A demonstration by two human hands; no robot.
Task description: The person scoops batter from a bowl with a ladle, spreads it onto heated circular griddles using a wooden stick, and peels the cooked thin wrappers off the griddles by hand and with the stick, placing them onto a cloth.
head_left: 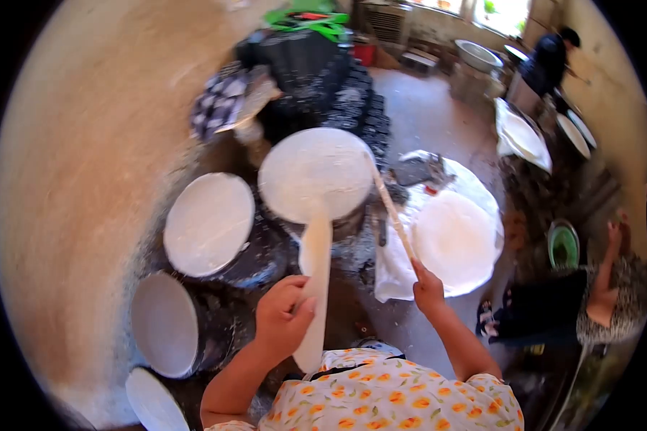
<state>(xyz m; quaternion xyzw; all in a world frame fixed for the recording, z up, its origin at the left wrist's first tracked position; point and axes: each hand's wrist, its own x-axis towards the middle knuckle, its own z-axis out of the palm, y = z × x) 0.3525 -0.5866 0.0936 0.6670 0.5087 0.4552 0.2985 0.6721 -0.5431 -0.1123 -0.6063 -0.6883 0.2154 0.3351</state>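
Note:
My left hand (286,316) is closed on a long, flat, pale paddle (316,273), whose far end reaches the near edge of a round, white-coated surface (316,172). In my right hand (428,287) is a thin pale stick (392,208), its fingers wrapped round the near end. The stick points up and left, and its far tip is at the right edge of the round white surface. Right of the stick lies a round white sheet (454,241) on a larger white cloth-covered round (487,201).
Round white-topped vessels (210,224) stand along the left wall. Behind the round surface is a dark covered pile (295,65) with a green bag (316,25). One person (544,68) stands at the back right; another (604,302) is at the right, near a green basin (563,246).

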